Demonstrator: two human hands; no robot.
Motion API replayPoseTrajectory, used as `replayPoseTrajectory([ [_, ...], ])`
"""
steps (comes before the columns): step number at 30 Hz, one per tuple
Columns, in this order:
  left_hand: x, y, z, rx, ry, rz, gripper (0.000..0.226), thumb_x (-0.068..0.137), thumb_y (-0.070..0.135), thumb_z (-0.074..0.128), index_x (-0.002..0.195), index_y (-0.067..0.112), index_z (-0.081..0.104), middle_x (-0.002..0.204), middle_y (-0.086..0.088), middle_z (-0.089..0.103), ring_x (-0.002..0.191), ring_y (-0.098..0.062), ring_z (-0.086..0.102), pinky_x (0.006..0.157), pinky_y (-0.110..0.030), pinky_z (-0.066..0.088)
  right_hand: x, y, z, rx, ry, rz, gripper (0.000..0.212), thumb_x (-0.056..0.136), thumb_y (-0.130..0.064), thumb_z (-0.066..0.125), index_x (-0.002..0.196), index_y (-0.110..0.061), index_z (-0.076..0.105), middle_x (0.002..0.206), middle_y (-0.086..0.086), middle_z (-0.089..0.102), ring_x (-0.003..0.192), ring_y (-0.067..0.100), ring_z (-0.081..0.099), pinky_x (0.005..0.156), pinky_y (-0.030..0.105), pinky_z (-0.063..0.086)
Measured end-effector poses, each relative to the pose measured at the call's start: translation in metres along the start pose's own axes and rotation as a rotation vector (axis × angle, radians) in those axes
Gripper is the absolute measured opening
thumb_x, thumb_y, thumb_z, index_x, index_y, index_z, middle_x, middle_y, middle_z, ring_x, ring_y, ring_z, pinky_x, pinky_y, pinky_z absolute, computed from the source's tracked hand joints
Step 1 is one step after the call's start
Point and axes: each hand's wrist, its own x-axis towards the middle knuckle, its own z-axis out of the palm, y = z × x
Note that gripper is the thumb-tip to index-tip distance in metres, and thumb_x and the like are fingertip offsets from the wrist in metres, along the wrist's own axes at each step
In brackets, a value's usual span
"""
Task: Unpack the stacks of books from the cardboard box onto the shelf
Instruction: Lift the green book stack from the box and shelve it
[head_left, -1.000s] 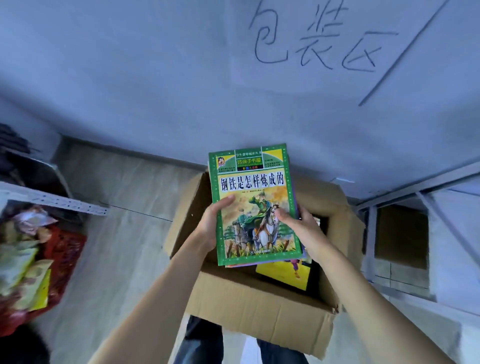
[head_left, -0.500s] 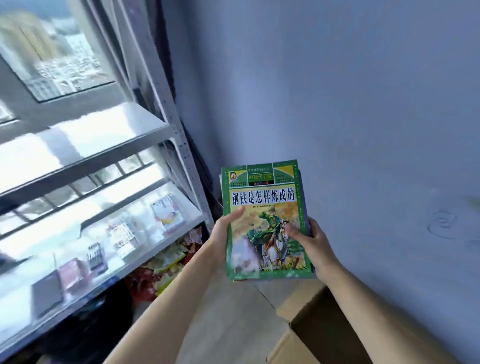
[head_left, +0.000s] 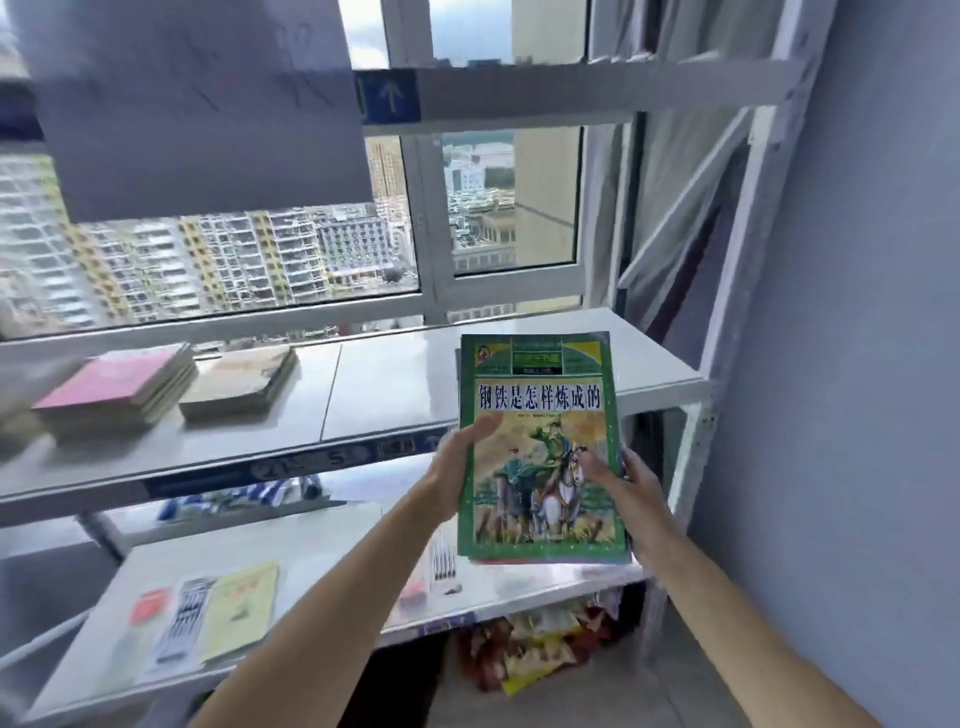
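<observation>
On the shelf (head_left: 384, 395), two book piles (head_left: 166, 387) lie at left. The left hand (head_left: 457, 467) and right hand (head_left: 626, 480) grip a green-covered book stack (head_left: 540, 447) by its sides, long axis pointing away toward the shelf's right end, cover up.

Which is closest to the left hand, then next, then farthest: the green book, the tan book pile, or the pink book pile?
1. The green book: the left hand grips its left edge.
2. The tan book pile: on the upper shelf, to the left.
3. The pink book pile: same shelf, farther left.
</observation>
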Motion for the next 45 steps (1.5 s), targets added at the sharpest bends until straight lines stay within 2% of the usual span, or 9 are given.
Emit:
replayPoseTrajectory([
  [6,0.038,0.026,-0.109,0.088,0.057,0.137,0.090,0.069,0.072,0.060,0.128,0.004,0.060,0.122,-0.019,0.067,0.114,-0.035,0.064,0.100,-0.047,0.048,0.095,-0.005,0.101,-0.035,-0.094,-0.083,0.029,0.072,-0.038,0.076,0.097,-0.027,0.064,0.093,-0.001,0.072,0.080,0.013,0.068,0.062,0.020,0.054],
  [10,0.076,0.040,-0.178,0.202,0.151,0.230,0.055,0.087,0.057,0.052,0.124,0.017,0.063,0.110,0.009,0.074,0.103,-0.008,0.070,0.074,-0.012,0.054,0.166,-0.002,0.157,-0.061,-0.144,-0.212,0.033,0.079,-0.019,0.076,0.108,-0.021,0.061,0.093,-0.002,0.068,0.077,0.010,0.067,0.056,0.016,0.055],
  [15,0.109,0.058,-0.235,0.249,0.264,0.287,0.042,0.088,0.035,0.063,0.120,0.009,0.059,0.102,0.004,0.076,0.094,-0.012,0.072,0.072,-0.016,0.055,0.235,0.006,0.204,-0.117,-0.227,-0.255,0.048,0.077,-0.008,0.077,0.119,-0.019,0.056,0.096,-0.005,0.065,0.084,0.006,0.064,0.057,0.016,0.056],
  [19,0.125,0.053,-0.267,0.255,0.286,0.313,0.060,0.084,0.036,0.066,0.130,0.001,0.049,0.118,-0.012,0.067,0.108,-0.026,0.066,0.085,-0.026,0.056,0.263,0.017,0.233,-0.107,-0.286,-0.254,0.056,0.066,-0.018,0.077,0.118,-0.021,0.056,0.101,-0.007,0.067,0.095,0.007,0.062,0.063,0.016,0.055],
  [24,0.139,0.048,-0.292,0.251,0.258,0.298,0.090,0.063,0.054,0.081,0.134,0.013,0.045,0.114,0.003,0.069,0.108,-0.012,0.066,0.093,-0.027,0.052,0.290,0.031,0.242,-0.167,-0.388,-0.244,0.059,0.077,-0.005,0.077,0.125,-0.021,0.048,0.116,0.000,0.063,0.108,0.020,0.059,0.091,0.036,0.052],
  [29,0.156,0.055,-0.292,0.190,0.302,0.438,0.103,0.058,0.069,0.076,0.138,0.014,0.041,0.125,-0.005,0.064,0.118,-0.021,0.061,0.098,-0.038,0.048,0.292,0.036,0.252,-0.055,-0.487,-0.167,0.076,0.064,-0.005,0.082,0.121,-0.029,0.038,0.113,-0.002,0.065,0.102,0.018,0.069,0.074,0.037,0.060],
  [36,0.163,0.039,-0.281,0.068,0.427,0.469,0.095,0.059,0.069,0.074,0.132,0.013,0.051,0.111,0.005,0.071,0.103,-0.007,0.067,0.083,-0.016,0.053,0.287,0.060,0.273,-0.064,-0.280,-0.162,0.064,0.077,-0.004,0.076,0.133,-0.009,0.044,0.117,0.008,0.066,0.093,0.005,0.069,0.065,0.013,0.054],
  [40,0.170,0.043,-0.288,0.058,0.459,0.434,0.063,0.077,0.042,0.075,0.128,0.010,0.055,0.106,0.002,0.073,0.096,-0.010,0.070,0.074,-0.013,0.053,0.287,0.051,0.278,-0.051,-0.284,-0.163,0.063,0.076,-0.005,0.077,0.130,-0.011,0.046,0.115,0.006,0.068,0.097,0.011,0.070,0.068,0.021,0.057],
  [45,0.194,0.077,-0.321,0.046,0.494,0.124,0.078,0.063,0.061,0.074,0.115,0.003,0.062,0.103,-0.012,0.073,0.084,-0.022,0.073,0.068,-0.024,0.059,0.301,0.011,0.303,-0.099,-0.306,-0.005,0.046,0.076,-0.017,0.079,0.116,-0.009,0.059,0.107,0.017,0.070,0.088,0.025,0.072,0.070,0.041,0.062],
])
